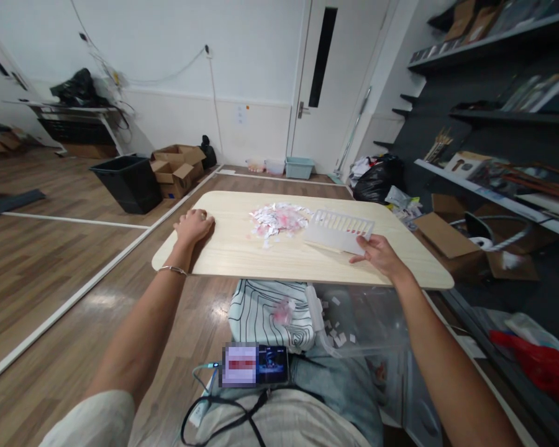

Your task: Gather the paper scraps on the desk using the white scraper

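Note:
My right hand pinches the near right corner of a white, partly see-through slotted sheet. This flat piece has a row of narrow slots along its far side, with small reddish marks near its right end. It is tilted over the right half of the pale wooden tabletop. My left hand rests at the tabletop's left edge, fingers bent and slightly apart, with nothing visible in it. Between the hands lies a loose pile of white and pink scraps, close to the sheet's left side.
Below the tabletop, a clear plastic bin holds small white pieces. Beside it, a striped cloth carries a pink clump. A phone with a cable lies on my lap. Open cardboard boxes and shelves stand right; a black bin stands left.

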{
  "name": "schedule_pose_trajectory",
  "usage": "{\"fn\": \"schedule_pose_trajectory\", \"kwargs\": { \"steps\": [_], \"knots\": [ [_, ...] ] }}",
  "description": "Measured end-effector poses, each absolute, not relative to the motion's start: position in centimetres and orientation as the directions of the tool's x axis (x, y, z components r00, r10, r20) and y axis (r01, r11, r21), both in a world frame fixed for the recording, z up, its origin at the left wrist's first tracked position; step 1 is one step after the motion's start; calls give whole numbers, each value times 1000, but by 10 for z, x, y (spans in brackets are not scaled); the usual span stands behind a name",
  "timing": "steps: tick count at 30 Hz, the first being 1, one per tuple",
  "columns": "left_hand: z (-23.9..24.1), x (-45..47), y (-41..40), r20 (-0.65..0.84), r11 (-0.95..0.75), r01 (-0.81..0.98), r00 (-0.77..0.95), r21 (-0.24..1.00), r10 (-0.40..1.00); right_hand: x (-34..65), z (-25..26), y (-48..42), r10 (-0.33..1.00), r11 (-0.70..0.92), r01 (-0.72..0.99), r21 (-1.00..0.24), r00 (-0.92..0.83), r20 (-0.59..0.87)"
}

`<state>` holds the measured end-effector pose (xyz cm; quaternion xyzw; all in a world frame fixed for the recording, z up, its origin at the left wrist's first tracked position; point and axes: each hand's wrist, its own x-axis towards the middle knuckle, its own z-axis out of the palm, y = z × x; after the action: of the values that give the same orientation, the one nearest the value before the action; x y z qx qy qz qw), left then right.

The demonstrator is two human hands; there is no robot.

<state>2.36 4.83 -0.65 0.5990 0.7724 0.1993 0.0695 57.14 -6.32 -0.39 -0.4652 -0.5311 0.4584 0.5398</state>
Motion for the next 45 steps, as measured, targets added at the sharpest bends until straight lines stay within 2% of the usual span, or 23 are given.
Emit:
{"fn": "schedule_pose_trajectory", "kwargs": {
  "steps": [8, 16, 23, 31, 36, 39, 45],
  "knots": [
    [-7, 24, 47, 110, 214, 902, -272, 376, 956, 539, -3, -60, 980, 164, -42, -986, -110, 168],
    [-8, 25, 47, 114, 208, 904, -268, 374, 957, 501, -3, -56, 963, 211, 103, -972, -192, 189],
    [-5, 27, 44, 125, 212, 886, -286, 414, 950, 504, -5, -56, 960, 219, 112, -969, -201, 194],
    [-6, 26, 45, 124, 204, 896, -272, 394, 954, 504, -9, -54, 952, 225, 121, -967, -237, 192],
    [-8, 24, 47, 132, 202, 897, -272, 394, 953, 505, -5, -55, 941, 243, 188, -952, -282, 185],
    [-9, 24, 47, 134, 200, 893, -273, 403, 953, 505, -5, -56, 945, 234, 192, -953, -274, 177],
    [-10, 24, 49, 129, 212, 899, -279, 383, 952, 512, -7, -56, 963, 228, 81, -970, -165, 213]
  ]
}}
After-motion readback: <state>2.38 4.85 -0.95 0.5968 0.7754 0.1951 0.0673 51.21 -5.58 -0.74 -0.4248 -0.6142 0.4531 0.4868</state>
